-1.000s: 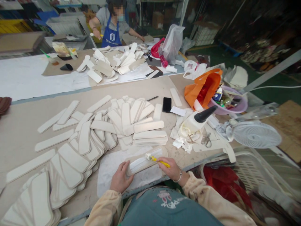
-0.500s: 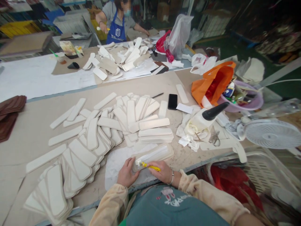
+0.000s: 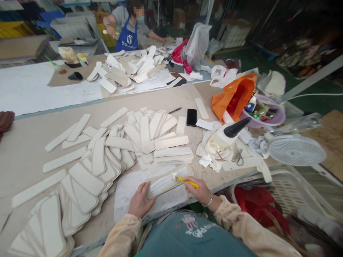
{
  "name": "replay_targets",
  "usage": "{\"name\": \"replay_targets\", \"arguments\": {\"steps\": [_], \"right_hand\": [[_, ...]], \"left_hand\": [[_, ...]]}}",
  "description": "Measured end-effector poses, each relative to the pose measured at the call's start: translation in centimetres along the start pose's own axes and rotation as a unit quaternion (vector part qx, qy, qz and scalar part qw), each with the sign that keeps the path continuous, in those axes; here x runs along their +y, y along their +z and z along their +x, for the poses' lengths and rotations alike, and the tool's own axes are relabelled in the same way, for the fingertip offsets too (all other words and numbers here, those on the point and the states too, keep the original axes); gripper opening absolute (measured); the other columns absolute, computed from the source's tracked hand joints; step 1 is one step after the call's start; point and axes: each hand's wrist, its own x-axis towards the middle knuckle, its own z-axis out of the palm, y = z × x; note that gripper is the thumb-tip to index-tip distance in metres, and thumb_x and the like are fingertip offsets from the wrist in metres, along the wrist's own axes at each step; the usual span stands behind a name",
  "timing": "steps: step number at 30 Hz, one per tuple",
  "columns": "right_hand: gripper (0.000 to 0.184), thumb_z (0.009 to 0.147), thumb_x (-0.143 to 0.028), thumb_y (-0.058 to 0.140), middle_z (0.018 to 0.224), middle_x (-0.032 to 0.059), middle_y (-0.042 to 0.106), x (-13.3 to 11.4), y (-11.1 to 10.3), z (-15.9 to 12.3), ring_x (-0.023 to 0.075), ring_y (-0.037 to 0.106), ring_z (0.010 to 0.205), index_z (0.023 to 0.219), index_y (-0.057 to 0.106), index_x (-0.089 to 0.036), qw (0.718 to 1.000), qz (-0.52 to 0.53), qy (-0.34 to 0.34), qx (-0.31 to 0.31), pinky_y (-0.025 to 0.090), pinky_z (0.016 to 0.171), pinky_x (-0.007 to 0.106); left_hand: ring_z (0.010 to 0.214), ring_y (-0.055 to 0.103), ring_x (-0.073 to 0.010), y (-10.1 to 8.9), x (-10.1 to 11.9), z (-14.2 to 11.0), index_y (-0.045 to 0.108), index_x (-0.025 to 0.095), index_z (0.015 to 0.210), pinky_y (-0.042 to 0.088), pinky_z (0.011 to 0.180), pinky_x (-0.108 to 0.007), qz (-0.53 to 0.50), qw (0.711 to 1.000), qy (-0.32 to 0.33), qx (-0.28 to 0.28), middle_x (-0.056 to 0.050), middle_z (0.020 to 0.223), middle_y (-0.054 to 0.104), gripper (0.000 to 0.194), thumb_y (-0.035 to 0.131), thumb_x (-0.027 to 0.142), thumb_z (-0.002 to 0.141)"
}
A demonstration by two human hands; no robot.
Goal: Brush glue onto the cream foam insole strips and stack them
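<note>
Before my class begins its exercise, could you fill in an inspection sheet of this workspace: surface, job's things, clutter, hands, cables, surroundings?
Surface: brown-topped table, with white paper under the work.
Job's things: strip streaked white; brush, its head at the strip; many other strips spread left and beyond.
Clutter: phone, bottle, scissors, orange bag, basin and fan, beyond and to the right.
Left hand: at the strip's left end, thumb apart from fingers.
Right hand: gripping the brush handle.
Cables: white cord, far right; ends unclear.
Surroundings: co-worker at another table; basket, lower right.
</note>
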Motion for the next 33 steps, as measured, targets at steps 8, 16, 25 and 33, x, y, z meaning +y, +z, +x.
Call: {"name": "replay_targets", "arguments": {"steps": [8, 16, 25, 33], "right_hand": [[0.022, 0.086, -0.032, 0.047, 0.064, 0.0026, 0.064, 2.4, -3.0, -0.7, 0.0125, 0.060, 0.050, 0.096, 0.061, -0.018, 0.996, -0.001, 0.047, 0.079, 0.051, 0.048, 0.022], [0.023, 0.085, -0.031, 0.049, 0.068, 0.0044, 0.065, 1.7, -4.8, -1.5, 0.0148, 0.062, 0.056, 0.097, 0.061, -0.017, 0.993, -0.013, 0.012, 0.120, 0.052, 0.051, 0.024], [0.019, 0.086, -0.026, 0.047, 0.080, 0.0051, 0.063, -0.1, -6.8, -4.3, 0.0139, 0.058, 0.059, 0.102, 0.057, -0.020, 0.967, 0.089, -0.012, 0.237, 0.052, 0.055, 0.027], [0.017, 0.086, -0.027, 0.047, 0.081, 0.0048, 0.064, -1.5, -7.1, -5.8, 0.0168, 0.063, 0.066, 0.096, 0.060, -0.022, 0.964, -0.023, -0.010, 0.263, 0.054, 0.061, 0.027]], "left_hand": [[0.108, 0.050, -0.0216, 0.0, -0.1, 0.0, 0.036, 0.022, 0.129, 0.046, 0.089, -0.034, 0.010, 1.000, 0.005, 0.006, -0.008, 0.121, 0.045, 0.060, 0.054, 0.035, 0.073], [0.107, 0.052, -0.0228, -0.8, 0.0, -0.3, 0.029, 0.026, 0.134, 0.047, 0.086, -0.036, 0.021, 0.999, -0.013, -0.023, -0.008, 0.123, 0.047, 0.067, 0.054, 0.040, 0.073], [0.096, 0.057, -0.0220, -5.1, 0.8, 5.7, 0.056, 0.021, 0.110, 0.047, 0.084, -0.037, 0.126, 0.990, 0.058, 0.036, -0.009, 0.105, 0.060, 0.036, 0.040, 0.040, 0.084], [0.093, 0.057, -0.0201, -4.7, 6.8, 20.8, 0.064, 0.019, 0.094, 0.043, 0.085, -0.033, 0.153, 0.955, 0.219, -0.127, -0.008, 0.095, 0.064, 0.023, 0.047, 0.027, 0.082]]}}
